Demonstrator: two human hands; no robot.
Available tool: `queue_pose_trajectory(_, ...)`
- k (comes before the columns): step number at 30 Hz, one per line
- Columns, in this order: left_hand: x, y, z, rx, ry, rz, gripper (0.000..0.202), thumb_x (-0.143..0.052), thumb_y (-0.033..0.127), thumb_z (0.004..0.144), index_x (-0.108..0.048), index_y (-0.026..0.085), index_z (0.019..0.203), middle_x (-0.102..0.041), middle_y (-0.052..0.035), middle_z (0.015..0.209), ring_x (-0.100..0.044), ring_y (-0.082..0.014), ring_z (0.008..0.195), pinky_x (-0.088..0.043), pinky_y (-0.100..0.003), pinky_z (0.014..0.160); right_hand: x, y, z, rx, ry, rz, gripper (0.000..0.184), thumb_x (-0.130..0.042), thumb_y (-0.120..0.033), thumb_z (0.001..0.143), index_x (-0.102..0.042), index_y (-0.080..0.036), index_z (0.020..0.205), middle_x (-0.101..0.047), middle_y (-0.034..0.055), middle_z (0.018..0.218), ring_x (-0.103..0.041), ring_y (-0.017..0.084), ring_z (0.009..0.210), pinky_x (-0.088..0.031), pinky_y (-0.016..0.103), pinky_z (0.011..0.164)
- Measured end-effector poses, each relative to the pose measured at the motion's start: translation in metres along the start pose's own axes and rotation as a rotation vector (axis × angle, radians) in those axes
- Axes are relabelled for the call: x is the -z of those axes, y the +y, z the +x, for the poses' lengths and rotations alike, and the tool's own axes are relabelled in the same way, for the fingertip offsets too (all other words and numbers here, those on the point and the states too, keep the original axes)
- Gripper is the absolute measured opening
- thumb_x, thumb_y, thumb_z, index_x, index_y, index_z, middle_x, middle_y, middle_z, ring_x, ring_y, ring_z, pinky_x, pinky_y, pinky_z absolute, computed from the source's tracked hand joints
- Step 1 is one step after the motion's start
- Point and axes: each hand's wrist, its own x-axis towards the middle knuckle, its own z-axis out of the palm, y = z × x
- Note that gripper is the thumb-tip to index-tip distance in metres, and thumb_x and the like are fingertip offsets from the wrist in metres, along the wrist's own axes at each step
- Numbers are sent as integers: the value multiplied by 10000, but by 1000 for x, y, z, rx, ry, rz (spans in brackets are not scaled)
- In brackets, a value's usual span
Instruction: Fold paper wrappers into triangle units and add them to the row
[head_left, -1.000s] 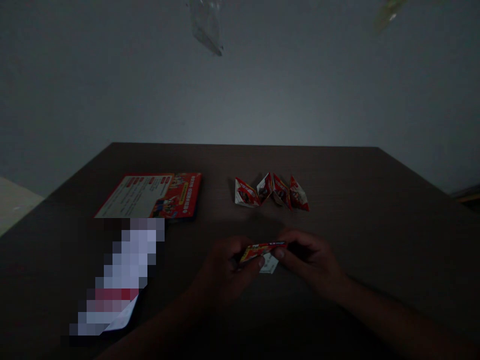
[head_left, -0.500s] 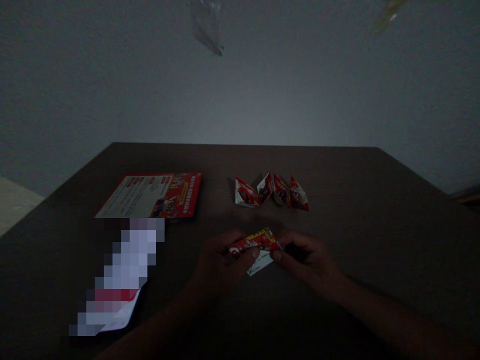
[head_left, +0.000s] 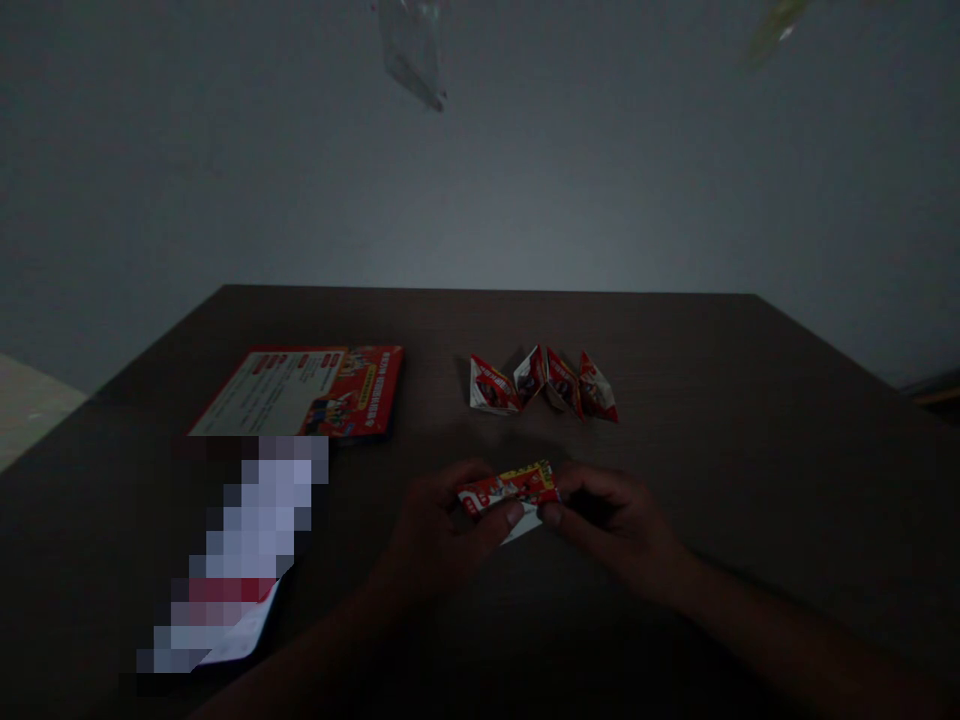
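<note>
Between my two hands is a partly folded sheet of printed paper [head_left: 517,490], red and yellow on top with a white flap showing below. My left hand [head_left: 450,530] pinches its left part, thumb lying over the lower edge. At the right end, my right hand [head_left: 615,525] grips it between thumb and fingers. The fingertips behind the paper are hidden. Beyond my hands, several small folded red-and-white paper pieces [head_left: 564,382] stand in a row on the dark table.
To the left lies a stack of red printed leaflets [head_left: 382,395]. In front of it is a phone with a lit screen [head_left: 240,635], mostly pixelated. The dark table [head_left: 675,350] meets a grey wall, where a clear plastic bag [head_left: 412,55] hangs.
The folded paper has tilted slightly in my hands, and less of its white flap shows below. My hands have barely shifted; the other things stay put.
</note>
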Motion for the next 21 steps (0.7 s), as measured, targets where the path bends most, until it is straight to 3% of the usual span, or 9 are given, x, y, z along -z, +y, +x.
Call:
queue_pose_trajectory(7,1,-1,0,-89,98,68,91,-610,245,762,-624,155,754,-585,19,640,-535,-116,579,-399,-196,502,-1,0,0,-3,21,30,53,-645,-227,798,-619,-189,824,-482,-47,626,-441,88,574,-363,214,525)
queue_pose_trajectory(12,1,1,-1,-238,147,170,32,-608,182,762,-610,155,745,-597,18,665,-544,-107,578,-397,-193,507,-1,8,-4,-17,31,39,204,-643,-243,806,-615,-219,1006,-424,-80,560,-376,66,474,-307,195,447)
queue_pose_trajectory(16,-1,-3,0,-330,187,220,28,-618,148,761,-597,165,753,-586,28,664,-542,-97,573,-398,-190,521,-1,11,-5,-10,13,81,280,-634,-244,815,-585,-236,1090,-468,-81,545,-437,70,453,-355,194,447)
queue_pose_trajectory(21,-3,-4,2,-403,146,264,35,-614,129,766,-599,161,767,-586,16,667,-545,-101,578,-404,-201,539,-3,5,-3,-12,-28,114,233,-635,-223,810,-596,-194,1039,-558,-52,549,-475,78,454,-388,201,443)
